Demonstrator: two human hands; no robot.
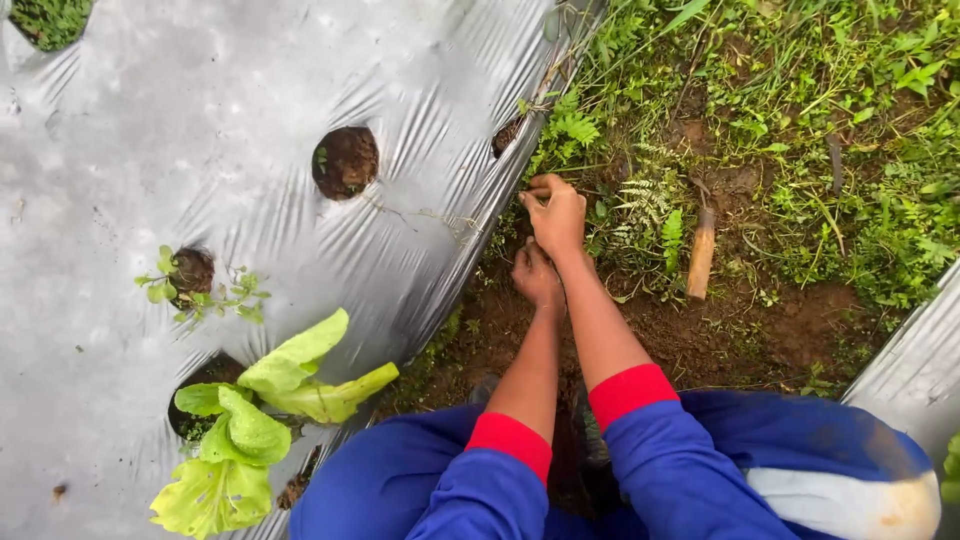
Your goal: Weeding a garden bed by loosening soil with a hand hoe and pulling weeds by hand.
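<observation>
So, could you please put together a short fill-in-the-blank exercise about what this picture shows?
1. The right hand grips weeds at the edge of the silver plastic ____ sheet.
2. The tool lying in the grass has a ____ handle.
3. The leafy green plant grows through a ____ cut in the sheet.
4. The left hand rests on bare ____ below the right hand.

Missing words: mulch; wooden; hole; soil

soft, even daylight (no hard shadows); pale glare on the plastic sheet, corners slightly blurred.
</observation>
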